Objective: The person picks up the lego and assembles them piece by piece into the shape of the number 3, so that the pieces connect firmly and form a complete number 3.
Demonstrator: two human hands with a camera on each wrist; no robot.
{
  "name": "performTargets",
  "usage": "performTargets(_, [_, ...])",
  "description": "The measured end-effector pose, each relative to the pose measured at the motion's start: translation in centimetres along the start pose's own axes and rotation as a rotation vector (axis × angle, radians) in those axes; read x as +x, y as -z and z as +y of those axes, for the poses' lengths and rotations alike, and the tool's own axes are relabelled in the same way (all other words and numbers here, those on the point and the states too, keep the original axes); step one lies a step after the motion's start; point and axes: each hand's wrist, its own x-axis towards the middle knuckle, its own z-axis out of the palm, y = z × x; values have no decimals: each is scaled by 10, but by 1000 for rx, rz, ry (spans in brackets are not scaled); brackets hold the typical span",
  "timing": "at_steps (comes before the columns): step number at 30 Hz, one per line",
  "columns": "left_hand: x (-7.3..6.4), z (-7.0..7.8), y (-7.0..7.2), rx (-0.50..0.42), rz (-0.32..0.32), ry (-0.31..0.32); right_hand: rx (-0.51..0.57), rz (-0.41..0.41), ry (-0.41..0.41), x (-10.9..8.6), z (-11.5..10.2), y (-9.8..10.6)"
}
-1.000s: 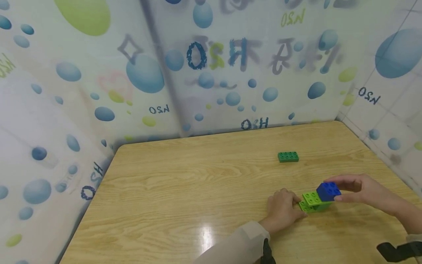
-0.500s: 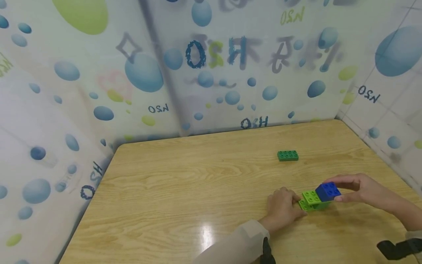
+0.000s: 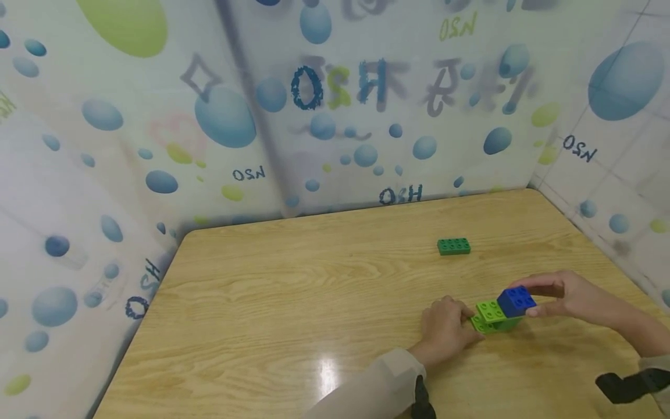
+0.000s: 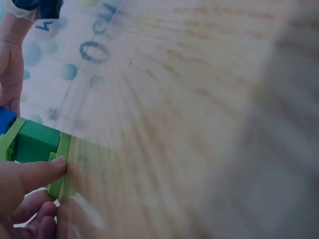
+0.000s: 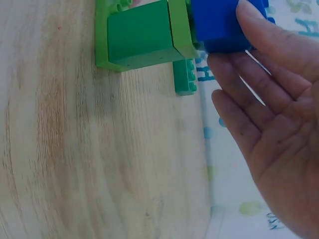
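On the right side of the table in the head view stands a small stack of toy building bricks. Its base is a lime green plate (image 3: 478, 325), and a darker green brick (image 5: 142, 37) sits on that. Across the top lies a second lime green plate (image 3: 489, 311). At its right end is a blue brick (image 3: 517, 301), which my right hand (image 3: 570, 297) pinches between thumb and fingers. From the left, my left hand (image 3: 444, 329) grips the base plate, its thumb (image 4: 50, 169) against the plate's edge in the left wrist view.
Beyond the stack, a separate green brick (image 3: 453, 247) with studs up lies on the wooden table (image 3: 293, 291). Patterned white walls (image 3: 366, 145) rise behind and at both sides of the table.
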Motion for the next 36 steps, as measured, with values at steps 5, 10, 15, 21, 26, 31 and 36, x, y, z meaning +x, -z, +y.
performTargets(5, [-1, 1, 0, -21, -19, 4, 40, -27, 7, -2, 2, 2])
performTargets(10, [-1, 2, -1, -11, -13, -2, 27, -10, -17, -4, 2, 1])
performTargets(15, [-1, 3, -1, 12, 0, -10, 3, -2, -2, -3, 1, 2])
performTargets(21, [-1, 4, -2, 8, 0, -8, -4, -55, -31, 1, -3, 6])
performTargets(26, [-1, 3, -1, -16, 0, -13, -52, -45, -54, 4, -5, 8])
performTargets(31, [-1, 2, 1, -23, -1, -16, -34, -7, -71, 5, -5, 4])
performTargets(36, [-1, 0, 3, -36, -6, -11, 13, 25, -43, 6, -1, -3])
